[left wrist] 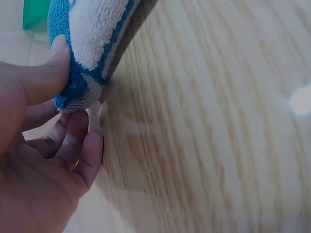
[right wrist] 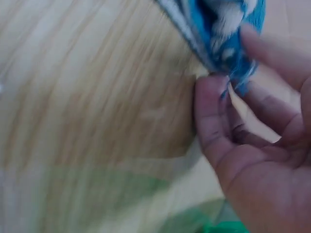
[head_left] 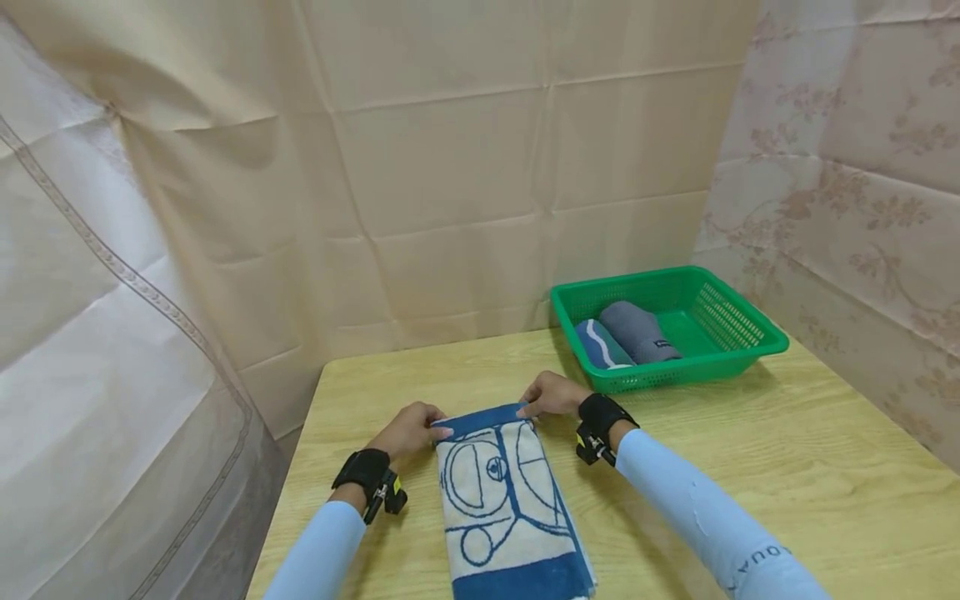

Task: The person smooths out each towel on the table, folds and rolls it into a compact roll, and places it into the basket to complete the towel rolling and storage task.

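Observation:
A folded blue and white towel [head_left: 498, 500] with line patterns lies lengthwise on the table, its far end edged by a blue band. At the far left corner my left hand [head_left: 408, 429] pinches the towel, thumb on top and fingers beneath. The left wrist view shows that thumb pressed on the blue terry edge [left wrist: 73, 87]. My right hand [head_left: 553, 395] pinches the far right corner in the same way. Up close in the right wrist view, loose blue threads hang from the towel corner [right wrist: 228, 53] between thumb and fingers.
A green plastic basket [head_left: 738, 358] stands at the back right, close beyond my right hand. Inside it lie a rolled grey towel [head_left: 637, 329] and a blue-green one with a white stripe [head_left: 600, 346]. Curtains [head_left: 450, 208] hang behind the wooden table [head_left: 750, 467] and along both sides.

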The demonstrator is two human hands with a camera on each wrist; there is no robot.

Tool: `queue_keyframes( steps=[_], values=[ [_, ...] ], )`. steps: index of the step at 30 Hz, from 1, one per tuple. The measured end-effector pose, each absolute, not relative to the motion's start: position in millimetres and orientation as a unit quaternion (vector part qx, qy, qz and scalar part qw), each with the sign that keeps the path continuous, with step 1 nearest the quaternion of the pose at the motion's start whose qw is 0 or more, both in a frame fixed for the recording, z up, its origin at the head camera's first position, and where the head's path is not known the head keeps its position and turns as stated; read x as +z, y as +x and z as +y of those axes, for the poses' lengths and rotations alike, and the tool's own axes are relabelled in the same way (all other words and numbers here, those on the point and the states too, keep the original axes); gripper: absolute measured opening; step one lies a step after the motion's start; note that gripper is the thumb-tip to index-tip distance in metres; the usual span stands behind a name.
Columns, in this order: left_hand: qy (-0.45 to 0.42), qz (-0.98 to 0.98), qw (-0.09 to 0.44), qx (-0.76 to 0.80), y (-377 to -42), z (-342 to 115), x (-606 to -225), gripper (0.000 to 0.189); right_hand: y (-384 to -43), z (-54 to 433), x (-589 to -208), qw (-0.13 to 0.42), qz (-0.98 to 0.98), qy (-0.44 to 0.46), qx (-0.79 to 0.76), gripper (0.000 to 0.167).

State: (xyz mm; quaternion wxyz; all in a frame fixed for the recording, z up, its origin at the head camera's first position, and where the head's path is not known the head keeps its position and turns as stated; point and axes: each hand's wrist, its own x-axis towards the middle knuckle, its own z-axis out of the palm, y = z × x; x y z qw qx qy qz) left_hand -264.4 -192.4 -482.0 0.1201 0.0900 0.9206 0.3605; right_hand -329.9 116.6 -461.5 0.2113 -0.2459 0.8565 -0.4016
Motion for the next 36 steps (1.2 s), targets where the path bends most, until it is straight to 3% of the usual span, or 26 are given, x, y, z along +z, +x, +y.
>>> queue_keyframes(
  steps=[8,16,21,24,26,28,33,36],
  values=[
    [0.187,0.925,0.087,0.318,-256.9,-190.0,-480.0,0.018,-331.9,125.7,-477.9,0.176,0.859,-0.289,-0.383,0.019],
    [0.22,0.934,0.002,0.282,-260.4,-182.8,-478.4,0.021,-330.0,128.7,-485.3,0.104,0.845,-0.374,-0.368,0.025],
    [0.221,0.935,-0.045,0.273,-256.6,-184.6,-483.9,0.029,-324.4,123.8,-489.4,-0.017,0.85,-0.447,-0.28,0.029],
    [0.218,0.929,-0.042,0.296,-255.3,-187.7,-482.9,0.029,-320.2,122.3,-489.2,-0.108,0.837,-0.495,-0.207,0.03],
    [0.219,0.924,-0.03,0.314,-255.8,-190.5,-480.0,0.027,-318.8,122.8,-488.5,-0.139,0.829,-0.512,-0.175,0.03],
    [0.222,0.918,-0.013,0.328,-256.1,-193.4,-476.7,0.023,-316.3,123.9,-485.2,-0.135,0.831,-0.515,-0.162,0.026],
    [0.229,0.914,0.012,0.336,-253.8,-200.8,-473.6,0.015,-313.1,126.0,-473.6,-0.052,0.852,-0.495,-0.162,0.013],
    [0.221,0.917,0.01,0.332,-251.4,-202.6,-477.8,0.013,-313.0,123.9,-467.7,-0.008,0.859,-0.48,-0.177,0.014]
  ],
)
